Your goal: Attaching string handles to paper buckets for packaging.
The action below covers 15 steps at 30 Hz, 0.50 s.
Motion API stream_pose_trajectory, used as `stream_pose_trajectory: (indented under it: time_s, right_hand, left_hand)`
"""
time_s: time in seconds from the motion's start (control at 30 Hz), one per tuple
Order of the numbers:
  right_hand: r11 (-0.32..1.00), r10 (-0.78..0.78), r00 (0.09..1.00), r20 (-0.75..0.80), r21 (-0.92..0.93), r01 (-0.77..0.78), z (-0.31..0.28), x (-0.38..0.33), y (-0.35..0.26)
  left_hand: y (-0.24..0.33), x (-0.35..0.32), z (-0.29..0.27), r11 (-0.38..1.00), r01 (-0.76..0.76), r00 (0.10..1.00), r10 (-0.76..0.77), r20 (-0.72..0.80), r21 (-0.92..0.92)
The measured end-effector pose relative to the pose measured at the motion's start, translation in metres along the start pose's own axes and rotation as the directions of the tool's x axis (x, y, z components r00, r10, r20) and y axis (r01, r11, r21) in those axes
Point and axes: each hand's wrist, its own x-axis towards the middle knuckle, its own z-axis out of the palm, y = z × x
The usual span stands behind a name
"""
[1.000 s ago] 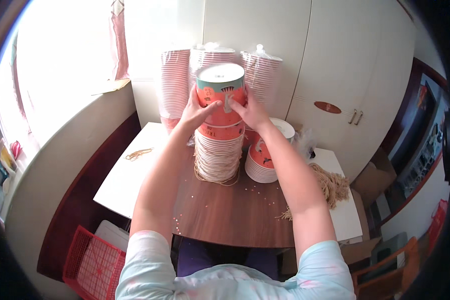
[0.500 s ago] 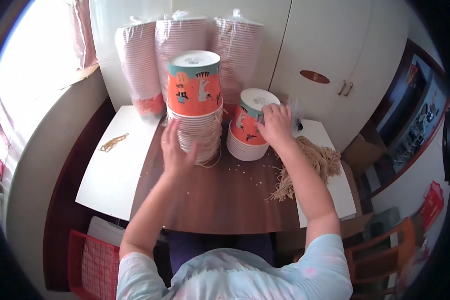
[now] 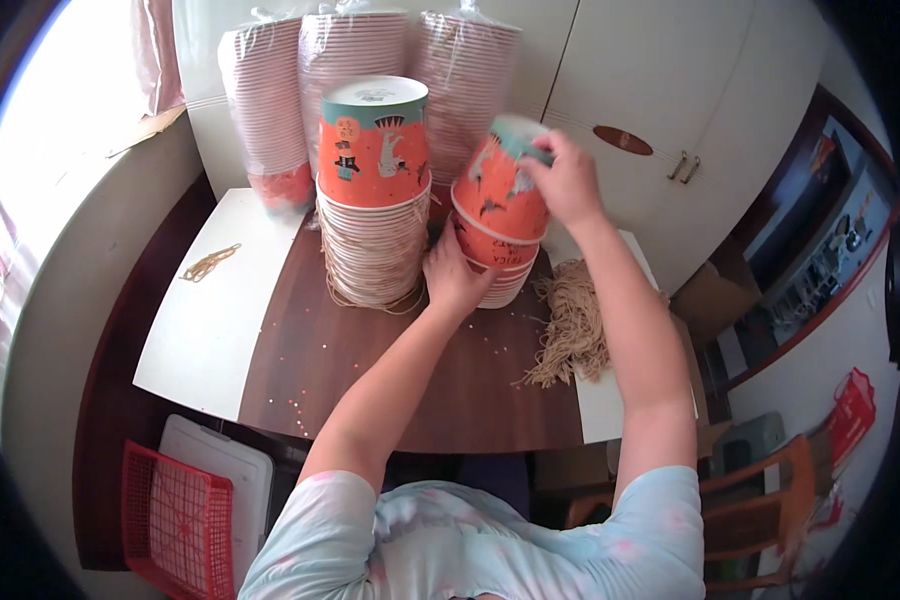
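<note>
Upside down, a paper bucket (image 3: 505, 187) with an orange and teal print is tilted and partly raised off a short stack of the same buckets (image 3: 505, 285). My right hand (image 3: 567, 180) grips it near its base, which is blurred. Lower down, my left hand (image 3: 458, 283) holds the side of the short stack, thumb and fingers spread around it. Left of these stands a taller stack of upturned buckets (image 3: 375, 160), with thin cord handles (image 3: 370, 262) hanging around its rims.
A bundle of beige cords (image 3: 575, 325) lies at the right of the brown table (image 3: 400, 380). Several loose cords (image 3: 210, 262) rest on the white left side. Plastic-wrapped bucket stacks (image 3: 355, 45) stand behind. Small pale bits (image 3: 298, 405) dot the tabletop.
My left hand has moved from the tall stack to the short one. With my right hand, the top bucket has been raised, exposing the print of the bucket beneath. The view has shifted slightly.
</note>
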Motion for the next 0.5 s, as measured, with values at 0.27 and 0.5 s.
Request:
stream_pose_trajectory:
  time_s: [0.27, 0.5]
  right_hand:
    - [0.694, 0.442, 0.789, -0.427, 0.72, 0.001, -0.096, -0.037, -0.008]
    - [-0.506, 0.671, 0.345, 0.656, 0.746, -0.434, -0.024, -0.242, -0.02]
  left_hand:
    - [-0.016, -0.004, -0.029, 0.964, -0.176, 0.984, 0.18, 0.003, -0.202]
    - [0.03, -0.061, -0.127, 0.587, 0.384, 0.911, -0.115, 0.396, -0.713]
